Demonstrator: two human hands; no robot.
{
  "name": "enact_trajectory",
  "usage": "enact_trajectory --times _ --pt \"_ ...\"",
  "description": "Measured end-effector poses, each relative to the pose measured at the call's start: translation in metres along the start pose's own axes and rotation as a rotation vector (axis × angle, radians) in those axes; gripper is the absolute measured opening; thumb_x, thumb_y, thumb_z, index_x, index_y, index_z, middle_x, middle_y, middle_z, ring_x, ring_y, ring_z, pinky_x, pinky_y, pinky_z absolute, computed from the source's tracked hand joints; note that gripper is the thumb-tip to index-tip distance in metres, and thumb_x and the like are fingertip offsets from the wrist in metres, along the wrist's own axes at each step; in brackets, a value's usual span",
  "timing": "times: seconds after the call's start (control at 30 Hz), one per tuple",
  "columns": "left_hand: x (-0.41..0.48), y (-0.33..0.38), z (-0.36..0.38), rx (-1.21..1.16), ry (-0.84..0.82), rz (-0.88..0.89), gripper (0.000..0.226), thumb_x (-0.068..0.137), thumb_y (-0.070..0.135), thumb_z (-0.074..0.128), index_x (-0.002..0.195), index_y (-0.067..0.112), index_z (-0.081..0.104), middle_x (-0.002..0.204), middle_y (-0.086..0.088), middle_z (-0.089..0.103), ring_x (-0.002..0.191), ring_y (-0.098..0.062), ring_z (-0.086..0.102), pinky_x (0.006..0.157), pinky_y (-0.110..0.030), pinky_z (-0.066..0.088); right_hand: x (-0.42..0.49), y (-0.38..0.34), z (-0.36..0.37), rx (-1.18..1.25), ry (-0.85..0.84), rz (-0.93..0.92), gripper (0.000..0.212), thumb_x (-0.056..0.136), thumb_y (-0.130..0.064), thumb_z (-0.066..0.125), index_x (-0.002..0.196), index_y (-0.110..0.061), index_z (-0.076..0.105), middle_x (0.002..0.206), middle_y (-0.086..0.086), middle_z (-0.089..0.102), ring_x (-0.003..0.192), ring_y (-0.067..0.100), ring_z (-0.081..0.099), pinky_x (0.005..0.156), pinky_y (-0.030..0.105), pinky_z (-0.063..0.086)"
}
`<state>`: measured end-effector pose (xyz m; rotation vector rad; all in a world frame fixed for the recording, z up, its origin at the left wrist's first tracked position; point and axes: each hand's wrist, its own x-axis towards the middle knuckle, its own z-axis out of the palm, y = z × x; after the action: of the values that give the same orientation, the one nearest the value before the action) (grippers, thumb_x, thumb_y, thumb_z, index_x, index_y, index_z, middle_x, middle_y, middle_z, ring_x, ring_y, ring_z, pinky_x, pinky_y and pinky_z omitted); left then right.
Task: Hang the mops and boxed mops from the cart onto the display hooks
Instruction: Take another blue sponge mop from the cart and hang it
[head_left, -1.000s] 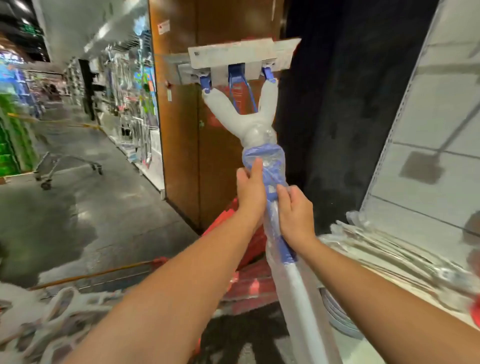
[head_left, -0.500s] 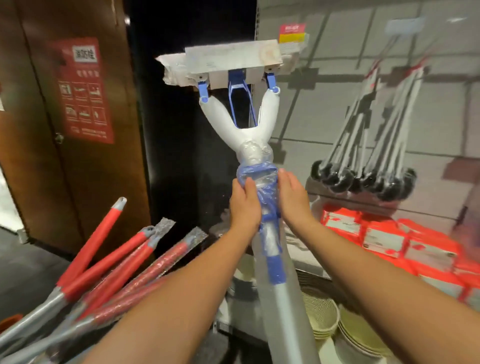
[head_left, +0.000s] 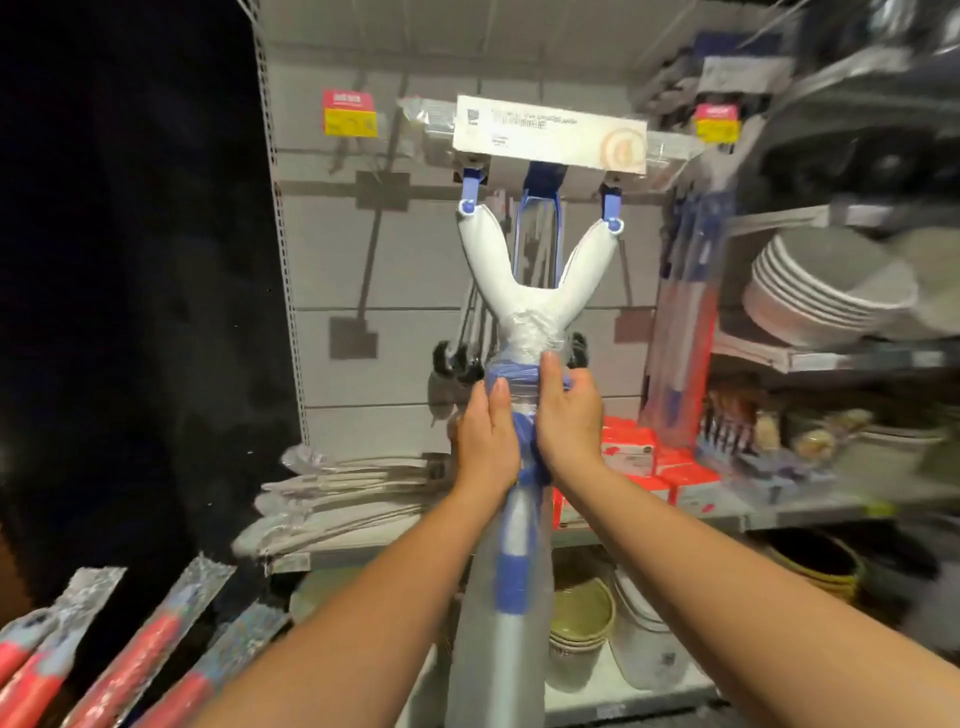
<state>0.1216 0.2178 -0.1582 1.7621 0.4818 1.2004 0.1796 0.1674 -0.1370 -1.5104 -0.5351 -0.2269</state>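
Observation:
A white and blue squeeze mop (head_left: 511, 280) in clear plastic wrap stands upright in front of me, its flat head with a label up top. My left hand (head_left: 485, 434) and my right hand (head_left: 569, 415) both grip its blue collar just below the Y-shaped fork. Behind it is the grey slotted display wall (head_left: 332, 260) with bare hooks (head_left: 369, 249) and a bunch of dark-ended handles hanging behind the mop. Red and grey mop handles (head_left: 140, 660) poke up from the cart at the lower left.
Wrapped pale items (head_left: 343, 499) lie on the shelf below the wall, with red boxes (head_left: 654, 467) to their right. Stacked plates (head_left: 826, 291) fill the right shelves, bowls and buckets (head_left: 582, 623) the bottom shelf. Yellow and red price tags (head_left: 349, 113) hang above.
My view has swung right from the aisle and wooden door to the display wall. Both hands stay on the mop and have carried it in front of the hooks.

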Motion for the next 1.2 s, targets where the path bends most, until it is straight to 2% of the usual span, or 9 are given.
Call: enact_trajectory --times 0.23,0.37,0.47,0.57,0.7,0.87,0.93,1.03,1.2 --pt "-0.021 0.015 0.068 -0.1 -0.148 0.107 0.044 0.097 0.039 0.033 0.092 0.003 0.057 0.089 -0.019 0.065 0.082 -0.03 0.058 0.072 -0.036 0.04 0.015 0.007 -0.078 -0.193 0.208 0.015 0.043 0.094 -0.049 0.048 0.084 -0.007 0.049 0.084 0.006 0.055 0.081 0.026 0.05 0.067 0.032 0.032" --pt "-0.025 0.028 0.11 -0.104 -0.248 0.14 0.025 0.103 0.027 0.038 0.087 0.013 0.051 0.087 -0.017 0.063 0.084 -0.033 0.059 0.067 -0.033 0.035 0.037 0.016 -0.116 -0.187 0.322 -0.004 0.044 0.092 -0.048 0.051 0.08 -0.006 0.049 0.079 0.007 0.055 0.078 0.027 0.051 0.069 0.036 0.037" --pt "-0.021 0.033 0.144 -0.126 -0.278 0.159 0.041 0.097 0.042 0.038 0.091 0.007 0.059 0.09 -0.011 0.067 0.084 -0.027 0.06 0.073 -0.035 0.043 0.06 0.027 -0.142 -0.166 0.364 -0.035 0.042 0.092 -0.047 0.053 0.076 -0.008 0.047 0.073 0.007 0.053 0.076 0.029 0.053 0.069 0.038 0.04" --pt "-0.013 0.038 0.183 -0.153 -0.312 0.174 0.039 0.098 0.04 0.041 0.097 0.008 0.064 0.093 -0.009 0.068 0.087 -0.024 0.061 0.079 -0.034 0.046 0.088 0.037 -0.168 -0.18 0.374 -0.064 0.042 0.092 -0.044 0.054 0.07 -0.011 0.042 0.067 0.004 0.049 0.07 0.026 0.048 0.063 0.033 0.033" --pt "0.002 0.055 0.23 -0.142 -0.367 0.203 0.027 0.101 0.026 0.044 0.075 0.024 0.046 0.07 0.008 0.052 0.065 -0.012 0.048 0.064 -0.027 0.035 0.134 0.052 -0.201 -0.143 0.358 -0.114 0.045 0.092 -0.043 0.056 0.069 -0.005 0.046 0.065 0.007 0.052 0.067 0.028 0.048 0.065 0.037 0.039" --pt "0.022 0.068 0.288 -0.115 -0.396 0.247 0.025 0.1 0.023 0.047 0.075 0.024 0.046 0.073 0.008 0.055 0.067 -0.009 0.049 0.064 -0.019 0.039 0.192 0.066 -0.241 -0.147 0.324 -0.153 0.044 0.093 -0.042 0.056 0.065 -0.01 0.041 0.062 0.002 0.048 0.064 0.022 0.044 0.061 0.033 0.028" --pt "0.03 0.068 0.31 -0.142 -0.407 0.236 0.022 0.099 0.026 0.05 0.08 0.017 0.053 0.076 0.001 0.061 0.071 -0.012 0.053 0.068 -0.023 0.042 0.212 0.074 -0.252 -0.146 0.304 -0.159 0.044 0.092 -0.042 0.056 0.065 -0.012 0.04 0.062 0.002 0.048 0.063 0.021 0.044 0.06 0.032 0.028" --pt "0.044 0.069 0.337 -0.167 -0.405 0.238 0.044 0.089 0.043 0.046 0.092 0.0 0.058 0.089 -0.016 0.067 0.078 -0.017 0.054 0.079 -0.037 0.045 0.241 0.085 -0.262 -0.13 0.269 -0.172 0.043 0.092 -0.042 0.056 0.066 -0.011 0.041 0.063 0.002 0.048 0.061 0.018 0.042 0.057 0.032 0.03" --pt "0.076 0.061 0.368 -0.145 -0.378 0.264 0.04 0.088 0.043 0.045 0.09 0.005 0.058 0.086 -0.012 0.066 0.075 -0.013 0.053 0.076 -0.036 0.046 0.288 0.102 -0.258 -0.099 0.226 -0.182 0.042 0.092 -0.039 0.057 0.066 -0.012 0.039 0.061 0.002 0.045 0.059 0.017 0.038 0.057 0.029 0.033"
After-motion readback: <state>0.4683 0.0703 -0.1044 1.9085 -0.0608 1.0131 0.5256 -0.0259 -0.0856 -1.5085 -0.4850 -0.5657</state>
